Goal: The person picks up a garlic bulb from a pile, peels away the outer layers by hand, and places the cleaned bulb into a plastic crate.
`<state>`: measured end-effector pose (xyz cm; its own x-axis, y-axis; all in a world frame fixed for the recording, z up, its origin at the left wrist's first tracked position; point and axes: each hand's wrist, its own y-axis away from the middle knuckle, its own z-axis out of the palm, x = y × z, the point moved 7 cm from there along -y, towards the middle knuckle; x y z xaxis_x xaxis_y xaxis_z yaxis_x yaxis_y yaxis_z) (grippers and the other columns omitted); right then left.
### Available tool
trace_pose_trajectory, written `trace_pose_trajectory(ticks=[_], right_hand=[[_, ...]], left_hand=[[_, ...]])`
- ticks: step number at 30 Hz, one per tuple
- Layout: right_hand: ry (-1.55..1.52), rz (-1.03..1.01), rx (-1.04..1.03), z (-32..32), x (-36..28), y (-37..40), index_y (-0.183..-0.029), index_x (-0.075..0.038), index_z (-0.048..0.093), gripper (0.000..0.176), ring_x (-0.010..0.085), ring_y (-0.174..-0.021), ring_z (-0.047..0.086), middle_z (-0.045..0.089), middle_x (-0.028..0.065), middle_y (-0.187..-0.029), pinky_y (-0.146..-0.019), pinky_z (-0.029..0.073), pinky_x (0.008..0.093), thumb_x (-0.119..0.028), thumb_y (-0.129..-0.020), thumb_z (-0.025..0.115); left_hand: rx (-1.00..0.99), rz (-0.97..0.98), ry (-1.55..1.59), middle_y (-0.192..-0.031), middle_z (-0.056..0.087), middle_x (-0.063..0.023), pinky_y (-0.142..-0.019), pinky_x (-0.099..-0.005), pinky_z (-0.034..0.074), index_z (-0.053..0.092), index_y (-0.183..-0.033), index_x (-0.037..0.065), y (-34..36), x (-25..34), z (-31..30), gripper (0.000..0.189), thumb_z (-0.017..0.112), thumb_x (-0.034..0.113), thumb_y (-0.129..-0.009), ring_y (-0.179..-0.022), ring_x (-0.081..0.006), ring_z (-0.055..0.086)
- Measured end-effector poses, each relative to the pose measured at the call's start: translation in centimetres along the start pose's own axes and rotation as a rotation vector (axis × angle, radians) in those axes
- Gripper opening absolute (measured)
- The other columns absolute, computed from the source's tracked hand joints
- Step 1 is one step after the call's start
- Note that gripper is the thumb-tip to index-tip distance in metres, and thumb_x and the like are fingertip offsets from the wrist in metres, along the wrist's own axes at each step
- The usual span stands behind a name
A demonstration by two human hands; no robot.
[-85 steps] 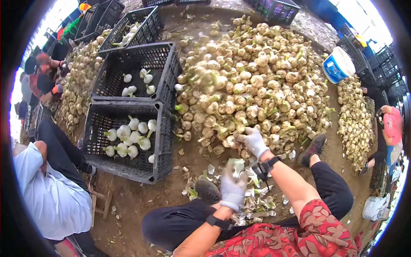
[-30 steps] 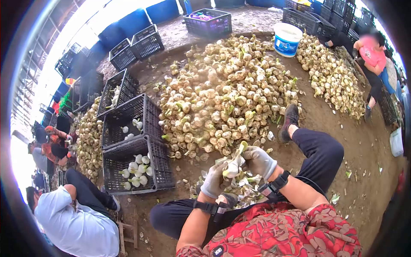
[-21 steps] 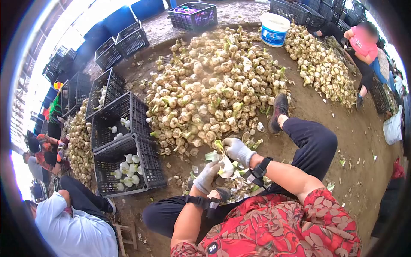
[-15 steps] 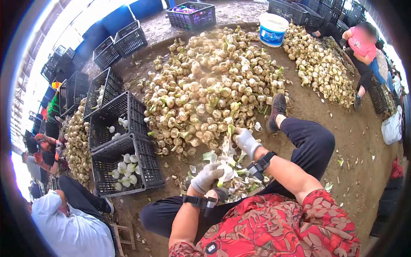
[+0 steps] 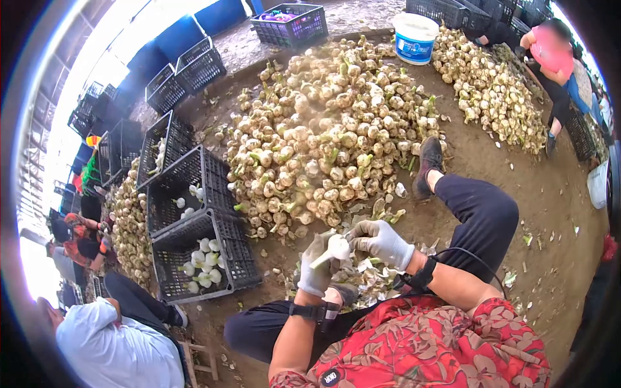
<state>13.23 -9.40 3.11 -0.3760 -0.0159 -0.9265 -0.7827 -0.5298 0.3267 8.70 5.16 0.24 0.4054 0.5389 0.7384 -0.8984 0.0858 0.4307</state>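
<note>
My left hand (image 5: 315,266), in a pale work glove, is closed around a peeled white garlic bulb (image 5: 339,246). Its green-white stem points down and to the left. My gloved right hand (image 5: 383,243) meets the bulb from the right, thumb and fingertips pinched at its edge; any bit of skin between them is too small to see. Beneath both hands, peeled skins and leaf scraps (image 5: 375,279) litter the ground. Beyond them rises a large heap of unpeeled garlic (image 5: 323,136).
To the left, a black crate (image 5: 242,258) holds several peeled bulbs, and another crate (image 5: 155,207) adjoins it. A white-and-blue bucket (image 5: 414,48) stands behind the heap. A person in a white shirt (image 5: 119,343) sits close at left; another in pink (image 5: 553,52) sits far right.
My right hand has come from the heap's edge to the bulb in my left hand. The bulb is raised and turned, its stem now pointing lower left. The view has shifted slightly.
</note>
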Motion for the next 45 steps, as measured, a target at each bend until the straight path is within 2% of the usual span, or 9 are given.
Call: trace_pose_trajectory(ticks=[6,9,10,12,18,26,36,39,45], right_hand=[[-0.057,-0.106,0.195,1.0,0.3,-0.7,-0.091,-0.001,0.060,0.011,0.0076,-0.063,0.055,0.059,0.0006,-0.073,-0.056,0.046,0.0257,-0.011,-0.091,0.058],[0.784,-0.799,0.299,1.9,-2.9,0.7,-0.092,-0.004,0.060,0.018,0.0101,-0.062,0.059,0.060,0.0023,-0.078,-0.051,0.046,0.0252,-0.020,-0.088,0.066],[0.785,-0.795,0.298,1.8,-3.9,0.9,-0.092,-0.004,0.060,0.018,0.0101,-0.062,0.059,0.060,0.0023,-0.078,-0.051,0.046,0.0252,-0.020,-0.088,0.066],[-0.248,0.133,0.019,1.6,-0.4,-0.3,-0.096,-0.006,0.058,0.021,0.0093,-0.061,0.058,0.060,0.0022,-0.080,-0.048,0.045,0.0233,-0.022,-0.087,0.069],[-0.166,0.051,-0.014,1.4,-1.1,-1.2,-0.098,-0.003,0.056,0.043,0.0076,-0.057,0.056,0.060,0.0017,-0.073,-0.047,0.043,0.0202,-0.026,-0.072,0.083],[-0.436,0.219,-0.272,2.0,0.6,-1.0,-0.091,-0.005,0.064,0.019,0.0114,-0.057,0.064,0.065,0.0016,-0.075,-0.045,0.047,0.0217,-0.017,-0.080,0.074],[-0.011,0.075,0.063,0.8,-1.7,1.7,-0.105,-0.002,0.066,0.027,0.0154,-0.067,0.067,0.069,0.0074,-0.083,-0.056,0.052,0.0255,-0.022,-0.086,0.067],[0.712,-0.420,0.338,0.8,-4.4,2.3,-0.094,-0.003,0.066,0.016,0.0311,-0.077,0.065,0.065,0.0176,-0.083,-0.067,0.050,0.0362,-0.011,-0.081,0.062],[0.517,-0.234,0.369,-1.9,-0.4,-1.5,-0.091,-0.004,0.064,0.016,0.0331,-0.074,0.063,0.066,0.0188,-0.081,-0.066,0.049,0.0385,-0.018,-0.085,0.059]], left_hand=[[-0.025,-0.039,0.397,-0.092,0.062,-0.0047,-0.051,-0.0232,0.038,0.053,-0.125,0.005,1.0,0.6,1.4,0.044,0.043,0.038,-0.098,-0.064,-0.0122,0.052],[-0.010,-0.043,0.401,-0.090,0.062,-0.0035,-0.050,-0.0253,0.037,0.049,-0.130,0.008,0.4,-0.8,-0.1,0.043,0.042,0.035,-0.098,-0.059,-0.0132,0.049],[-0.009,-0.033,0.381,-0.090,0.062,-0.0030,-0.050,-0.0251,0.037,0.050,-0.130,0.008,0.2,-1.2,-0.6,0.042,0.043,0.035,-0.098,-0.059,-0.0127,0.049],[0.022,0.027,0.373,-0.090,0.062,-0.0034,-0.050,-0.0238,0.038,0.052,-0.124,0.009,0.3,0.2,0.4,0.036,0.048,0.031,-0.096,-0.061,-0.0115,0.052],[-0.004,0.072,0.210,-0.094,0.063,-0.0058,-0.049,-0.0207,0.043,0.047,-0.126,0.007,0.4,1.2,1.1,0.039,0.054,0.022,-0.091,-0.064,-0.0097,0.057],[-0.103,-0.007,0.355,-0.098,0.064,-0.0088,-0.052,-0.0215,0.050,0.052,-0.122,0.003,0.7,0.1,0.3,0.039,0.059,0.023,-0.090,-0.072,-0.0139,0.063],[-0.099,0.150,0.138,-0.102,0.065,-0.0108,-0.063,-0.0268,0.054,0.051,-0.125,0.001,0.7,0.9,1.2,0.043,0.060,0.027,-0.092,-0.083,-0.0190,0.066],[-0.059,0.191,0.053,-0.104,0.066,-0.0113,-0.065,-0.0260,0.054,0.052,-0.125,0.000,1.0,1.1,1.2,0.048,0.064,0.029,-0.089,-0.085,-0.0189,0.066],[-0.221,0.096,0.192,-0.113,0.062,-0.0136,-0.087,-0.0349,0.052,0.051,-0.125,0.000,1.4,0.2,1.9,0.052,0.070,0.027,-0.085,-0.101,-0.0240,0.063]])
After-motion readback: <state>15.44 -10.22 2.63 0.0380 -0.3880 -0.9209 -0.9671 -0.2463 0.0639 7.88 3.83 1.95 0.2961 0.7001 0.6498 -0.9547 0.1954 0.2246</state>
